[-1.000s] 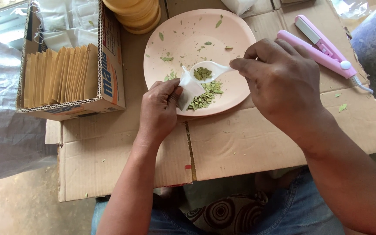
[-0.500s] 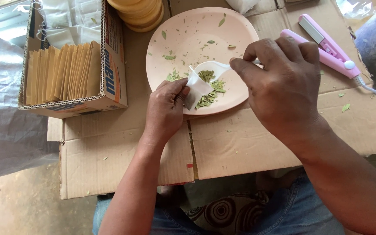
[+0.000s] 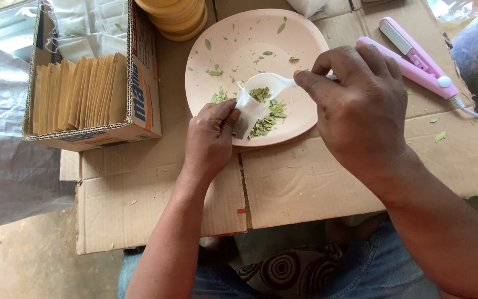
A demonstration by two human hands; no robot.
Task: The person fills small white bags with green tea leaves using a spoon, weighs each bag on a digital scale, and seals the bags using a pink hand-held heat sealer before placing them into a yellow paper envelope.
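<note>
A pale pink plate lies on flattened cardboard and carries a small heap of dried green leaves. My left hand pinches a small white paper pouch at the plate's near edge, its mouth held up. My right hand grips the handle of a white plastic spoon. The spoon's bowl holds some leaves and rests right against the pouch's mouth.
A cardboard box at the left holds a row of brown paper envelopes and white pouches. A stack of tan discs stands behind the plate. A pink handheld sealer lies at the right. A grey sack hangs at the left.
The spoon has scooped leaves and lifted slightly to the pouch's mouth. Both hands stayed at the plate's near edge, with only small shifts.
</note>
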